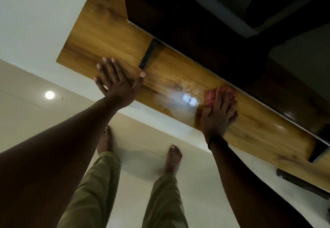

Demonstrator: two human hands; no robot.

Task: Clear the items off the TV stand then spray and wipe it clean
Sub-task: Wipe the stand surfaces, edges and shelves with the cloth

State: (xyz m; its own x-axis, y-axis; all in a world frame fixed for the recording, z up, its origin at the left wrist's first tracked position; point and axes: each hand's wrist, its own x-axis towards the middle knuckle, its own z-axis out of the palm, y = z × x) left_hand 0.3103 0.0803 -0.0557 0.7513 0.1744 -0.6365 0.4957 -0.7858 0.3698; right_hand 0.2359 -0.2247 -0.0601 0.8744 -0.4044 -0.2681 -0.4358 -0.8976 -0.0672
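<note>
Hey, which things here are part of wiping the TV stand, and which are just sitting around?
Part of the job: TV stand top, red cloth under the right hand, left hand flat on the wood.
Just there: TV, its black foot, floor tiles.

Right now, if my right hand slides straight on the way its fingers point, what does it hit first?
Probably the TV's lower edge, just beyond the red cloth your right hand presses; whether it would slip underneath is unclear.

left hand [116, 83] flat, right hand [218, 116] pressing cloth [210, 97]
</note>
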